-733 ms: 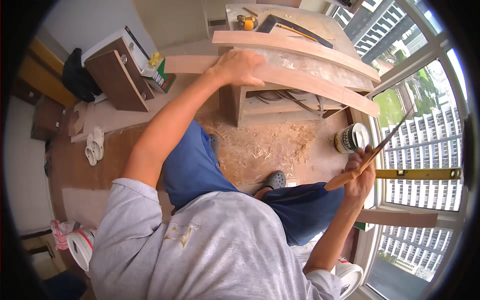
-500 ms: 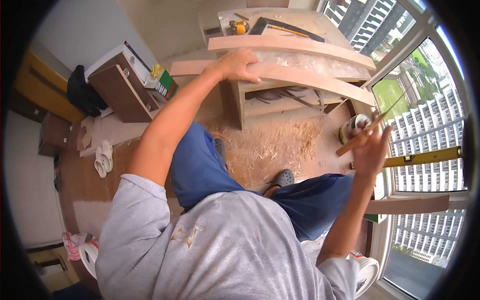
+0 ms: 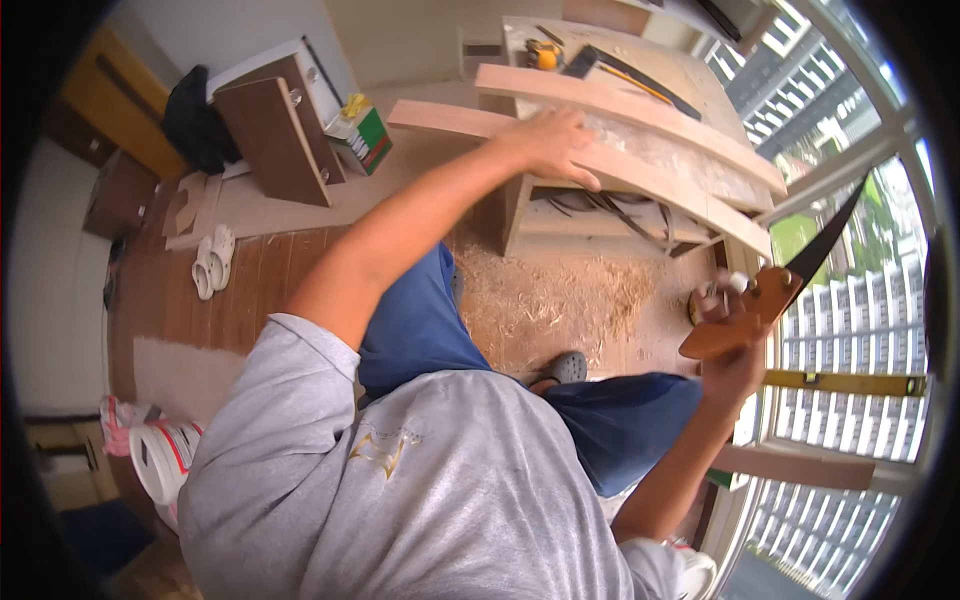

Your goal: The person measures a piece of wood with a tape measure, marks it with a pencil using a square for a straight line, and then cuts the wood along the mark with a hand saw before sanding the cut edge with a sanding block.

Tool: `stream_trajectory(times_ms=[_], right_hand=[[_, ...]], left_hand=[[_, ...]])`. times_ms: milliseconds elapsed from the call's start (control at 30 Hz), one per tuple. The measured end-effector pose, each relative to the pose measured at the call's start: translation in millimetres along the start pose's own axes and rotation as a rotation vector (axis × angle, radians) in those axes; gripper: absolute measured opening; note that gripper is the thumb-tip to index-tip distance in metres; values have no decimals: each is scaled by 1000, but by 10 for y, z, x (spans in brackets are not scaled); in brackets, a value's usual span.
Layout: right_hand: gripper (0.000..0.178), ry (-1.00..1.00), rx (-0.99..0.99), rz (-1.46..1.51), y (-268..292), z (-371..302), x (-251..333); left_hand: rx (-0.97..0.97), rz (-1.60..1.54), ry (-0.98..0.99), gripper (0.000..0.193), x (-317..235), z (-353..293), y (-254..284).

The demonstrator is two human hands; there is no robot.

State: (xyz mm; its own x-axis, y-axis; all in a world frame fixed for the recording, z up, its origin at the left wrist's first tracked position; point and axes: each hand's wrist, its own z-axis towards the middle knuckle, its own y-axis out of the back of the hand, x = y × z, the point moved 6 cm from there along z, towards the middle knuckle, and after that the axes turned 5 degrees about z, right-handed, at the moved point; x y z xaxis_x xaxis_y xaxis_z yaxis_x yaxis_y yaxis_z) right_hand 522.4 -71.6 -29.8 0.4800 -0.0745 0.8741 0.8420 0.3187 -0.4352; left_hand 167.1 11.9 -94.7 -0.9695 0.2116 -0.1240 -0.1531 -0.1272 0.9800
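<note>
My left hand (image 3: 553,145) lies across the near pale wooden plank (image 3: 650,178), its fingers toward the far edge and a digit reaching over the near edge. This long plank rests on a low wooden cabinet (image 3: 515,215) used as a work surface. In my right hand (image 3: 735,365), raised at the right by the window, is a handsaw (image 3: 765,298). Its orange-brown handle sits in my grip, and its dark blade (image 3: 835,235) points up and away. The saw is apart from the plank. Some right-hand fingers are hidden behind the handle.
A second plank (image 3: 620,112) lies farther back, near a black-and-yellow tape measure (image 3: 545,55) and a dark angled tool (image 3: 645,85). Shavings (image 3: 560,290) litter the floor. A yellow spirit level (image 3: 850,383) is by the window. Cabinet doors (image 3: 270,135) and pale clogs (image 3: 214,260) are left.
The saw has turned in my right hand, showing its handle and blade more broadly. My left hand stays on the plank. The whole view has shifted, with the bench appearing farther right.
</note>
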Motion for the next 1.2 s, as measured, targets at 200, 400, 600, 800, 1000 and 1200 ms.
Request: stream_trajectory(times_ms=[200,400,600,800,1000,1200], right_hand=[[18,-12,-224,-3,232,-599,-966],[17,-101,-141,-184,86,-549,-873],[26,-61,46,-209,-374,-392,-894],[40,-87,230,-278,-817,-464,-953],[47,-160,384,-379,-1031,-537,-1032],[49,-24,453,-499,-1332,-598,-777]], left_hand=[[-101,12,45,82,-65,-1,-48],[-115,14,255,69,110,-709,402],[-14,-182,518,66,482,-1278,389],[-37,-227,613,62,652,-1636,249],[-193,-113,679,58,596,-1725,217],[-94,-87,707,59,733,-1579,156]])
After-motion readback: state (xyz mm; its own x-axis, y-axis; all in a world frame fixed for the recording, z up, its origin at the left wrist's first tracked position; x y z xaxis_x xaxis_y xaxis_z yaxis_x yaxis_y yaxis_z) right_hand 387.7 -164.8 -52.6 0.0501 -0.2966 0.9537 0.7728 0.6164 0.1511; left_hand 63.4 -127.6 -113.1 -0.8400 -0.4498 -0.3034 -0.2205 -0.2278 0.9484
